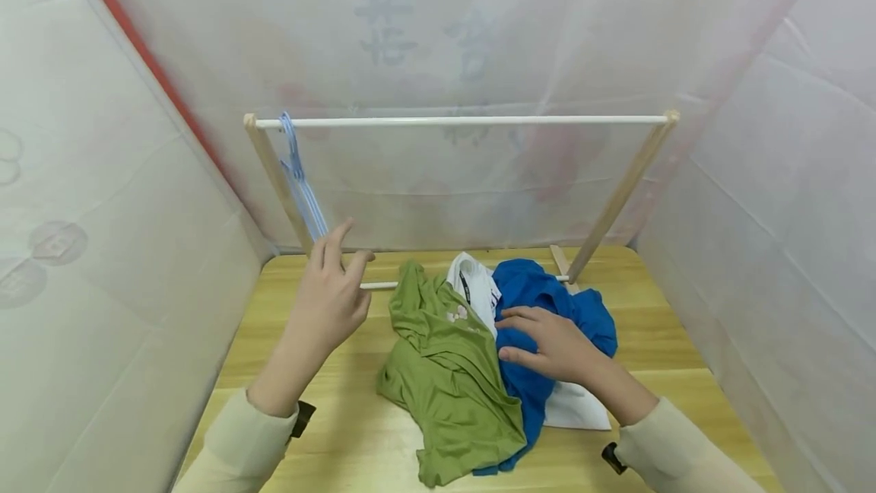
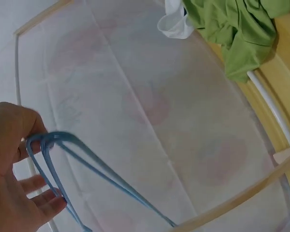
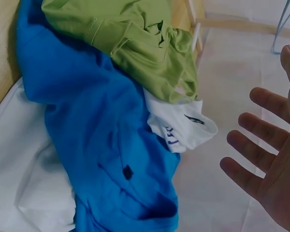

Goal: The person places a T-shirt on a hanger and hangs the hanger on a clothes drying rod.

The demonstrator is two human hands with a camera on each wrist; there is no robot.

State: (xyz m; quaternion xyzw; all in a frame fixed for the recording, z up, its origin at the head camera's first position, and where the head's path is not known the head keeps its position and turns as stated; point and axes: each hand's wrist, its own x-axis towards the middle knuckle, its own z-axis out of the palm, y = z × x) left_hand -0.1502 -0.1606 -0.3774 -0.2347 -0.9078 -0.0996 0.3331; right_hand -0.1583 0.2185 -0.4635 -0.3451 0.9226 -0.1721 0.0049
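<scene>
Light blue hangers point(image 1: 299, 173) hang together from the left end of the rail. My left hand point(image 1: 330, 291) is at their lower ends, thumb and index finger apart; in the left wrist view the hangers point(image 2: 104, 169) overlap its fingers. Over the clothes is my right hand point(image 1: 553, 346), its fingers spread and holding nothing in the right wrist view. Below it lies a crumpled blue garment point(image 1: 523, 284). A green top point(image 1: 448, 383) with a small pale print covers part of the blue one. Between them shows a white garment point(image 1: 479, 289) with a dark neck label.
The rack has a white top rail point(image 1: 452, 122) on a left wooden post point(image 1: 277, 173) and a right wooden post point(image 1: 623, 196). Its low white bar point(image 1: 379, 285) runs behind the clothes. White fabric point(image 1: 578, 407) pokes out under the blue garment. Pale curtains enclose the wooden table point(image 1: 294, 462).
</scene>
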